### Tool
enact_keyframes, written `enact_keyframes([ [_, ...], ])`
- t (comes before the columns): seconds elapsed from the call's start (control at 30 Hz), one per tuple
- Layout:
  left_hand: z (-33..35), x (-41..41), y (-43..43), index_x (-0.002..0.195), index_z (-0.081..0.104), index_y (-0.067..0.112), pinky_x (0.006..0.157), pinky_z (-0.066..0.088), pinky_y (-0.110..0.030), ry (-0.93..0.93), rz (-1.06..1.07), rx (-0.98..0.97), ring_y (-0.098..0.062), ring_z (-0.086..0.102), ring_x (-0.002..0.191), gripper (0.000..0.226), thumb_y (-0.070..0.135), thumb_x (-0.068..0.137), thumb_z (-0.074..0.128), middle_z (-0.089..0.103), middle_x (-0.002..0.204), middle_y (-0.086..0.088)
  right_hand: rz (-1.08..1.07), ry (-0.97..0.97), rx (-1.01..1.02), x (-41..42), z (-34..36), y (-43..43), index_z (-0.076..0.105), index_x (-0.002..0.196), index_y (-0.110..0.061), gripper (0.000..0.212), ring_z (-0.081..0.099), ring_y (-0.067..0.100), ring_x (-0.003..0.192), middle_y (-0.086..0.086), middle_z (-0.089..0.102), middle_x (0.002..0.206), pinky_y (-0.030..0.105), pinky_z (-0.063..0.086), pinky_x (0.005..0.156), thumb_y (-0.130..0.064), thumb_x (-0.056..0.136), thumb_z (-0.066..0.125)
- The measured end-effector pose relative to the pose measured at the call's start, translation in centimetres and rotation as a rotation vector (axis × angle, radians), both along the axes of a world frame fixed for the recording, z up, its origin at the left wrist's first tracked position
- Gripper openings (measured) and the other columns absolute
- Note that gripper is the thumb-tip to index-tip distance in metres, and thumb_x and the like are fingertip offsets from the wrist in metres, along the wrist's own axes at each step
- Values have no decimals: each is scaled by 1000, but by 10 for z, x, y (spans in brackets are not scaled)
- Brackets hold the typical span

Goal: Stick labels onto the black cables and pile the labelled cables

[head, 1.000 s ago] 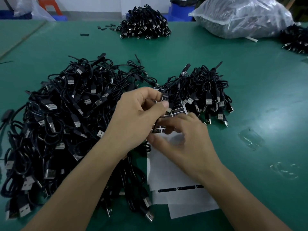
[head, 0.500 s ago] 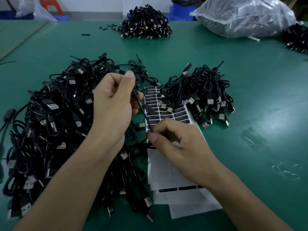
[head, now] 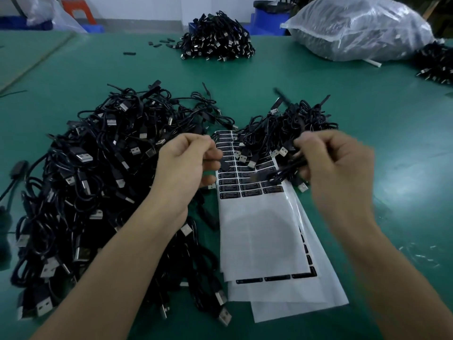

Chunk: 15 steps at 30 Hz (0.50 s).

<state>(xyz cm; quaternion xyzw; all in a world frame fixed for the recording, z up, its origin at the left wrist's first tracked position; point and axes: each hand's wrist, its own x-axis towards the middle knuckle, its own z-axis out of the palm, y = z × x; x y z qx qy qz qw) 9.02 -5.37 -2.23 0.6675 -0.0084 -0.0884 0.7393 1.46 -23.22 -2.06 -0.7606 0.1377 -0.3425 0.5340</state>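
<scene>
A big heap of unlabelled black cables lies on the left. A smaller pile of black cables lies behind the label sheet, which carries rows of black labels at its top. My right hand grips one black cable, blurred with motion, just in front of the smaller pile. My left hand hovers at the sheet's left edge with fingers curled towards the thumb, and I see nothing held in it. A small black cable part lies on the sheet by its fingertips.
Peeled white backing sheets lie under the label sheet on the green table. Another cable pile sits at the back, a clear plastic bag at the back right, and more cables at the far right edge.
My left hand has let go of the cable and dropped lower. My right hand has swung right and up with the cable, towards the smaller pile.
</scene>
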Motion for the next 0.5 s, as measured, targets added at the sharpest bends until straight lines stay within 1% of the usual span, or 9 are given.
enact_keyframes([
  [0.07,-3,2,1,83,65,19,53,52,-19,6,-4,29,-7,64,64,19,19,100,58,72,72,6,-132,19,-82,10,15,-18,71,70,-22,22,46,9,46,-7,59,50,20,36,45,-30,89,63],
  [0.13,-5,2,0,84,65,18,52,51,-19,13,-16,42,-7,62,62,17,17,100,59,71,70,6,-233,34,-185,21,29,-38,71,73,-12,27,46,11,50,0,59,52,22,36,53,-34,85,60],
  [0.23,-6,2,-1,85,64,16,50,50,-19,9,-24,58,-5,60,57,15,16,100,59,70,66,6,-305,107,-311,42,46,-59,60,64,-3,34,30,13,50,10,43,51,23,31,50,-30,84,57],
  [0.27,-6,2,-1,85,64,16,50,50,-19,6,-20,60,-6,59,56,15,16,100,59,69,66,6,-302,137,-331,49,50,-64,55,60,-4,35,31,15,53,8,39,51,24,33,54,-29,84,56],
  [0.3,-5,2,-1,86,64,15,50,50,-19,10,-17,56,-6,59,56,15,16,100,59,69,66,6,-283,176,-333,55,52,-69,56,60,-6,34,38,18,60,6,43,54,27,38,59,-29,85,57],
  [0.33,-6,2,-1,85,64,15,49,50,-19,10,-15,54,-6,59,56,15,16,100,59,69,66,5,-268,213,-331,61,54,-73,62,65,-11,30,47,21,70,5,53,61,33,45,66,-31,87,58],
  [0.4,-7,3,-1,86,64,14,49,50,-18,11,-13,55,-6,59,56,16,15,100,58,69,66,5,-233,295,-305,67,51,-77,71,93,-18,26,55,19,88,6,68,97,32,47,79,-42,90,64],
  [0.43,-8,3,-1,86,64,14,49,50,-18,7,-15,58,-6,59,56,15,15,100,58,69,66,5,-215,336,-288,67,48,-77,69,111,-18,37,55,17,92,8,66,115,30,45,83,-48,90,65],
  [0.5,-9,4,-1,86,64,14,49,50,-18,3,-28,67,-5,58,55,15,15,100,58,69,66,5,-198,363,-298,64,42,-74,58,136,-20,60,55,18,106,7,60,130,31,44,94,-53,87,68],
])
